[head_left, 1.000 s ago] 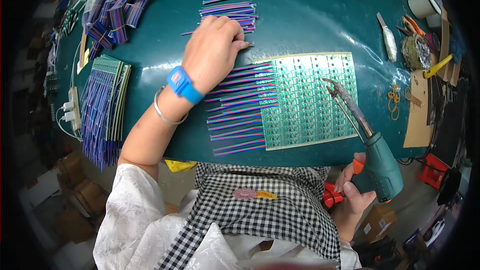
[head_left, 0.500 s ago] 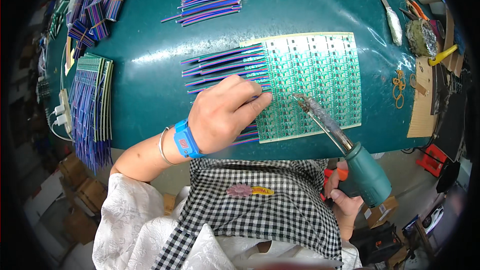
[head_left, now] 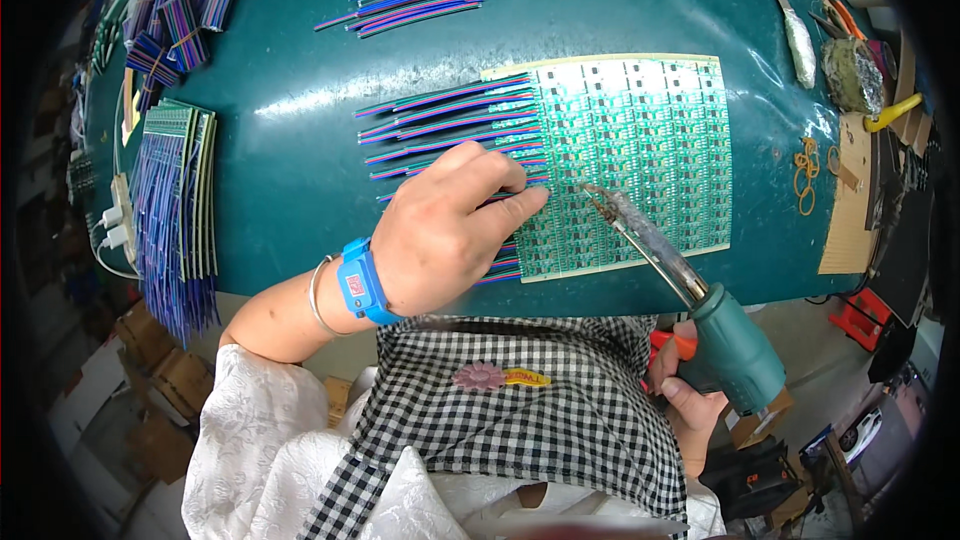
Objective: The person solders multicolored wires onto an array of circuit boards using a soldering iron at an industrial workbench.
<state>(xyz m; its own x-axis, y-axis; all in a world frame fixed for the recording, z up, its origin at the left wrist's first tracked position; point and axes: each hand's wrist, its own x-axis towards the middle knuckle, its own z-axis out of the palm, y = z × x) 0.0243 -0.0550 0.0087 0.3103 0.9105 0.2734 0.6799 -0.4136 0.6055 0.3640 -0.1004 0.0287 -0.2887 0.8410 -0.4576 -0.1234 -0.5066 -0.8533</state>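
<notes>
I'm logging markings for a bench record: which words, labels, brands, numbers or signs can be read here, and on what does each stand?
Yellow patch on the checked apron: bears lettering, which I won't copy out.
Blue wristband: a small square mark, too small to read.
Green circuit-board panel: any fine printing is too small to read.
Black object at lower right: a reddish mark, too blurred to read.

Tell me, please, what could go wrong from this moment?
The soldering gun has its tip close to the left hand; if hot, it might burn the skin. A slip could also damage the circuit board below. The left hand covers some wires, so might shift them.
</notes>
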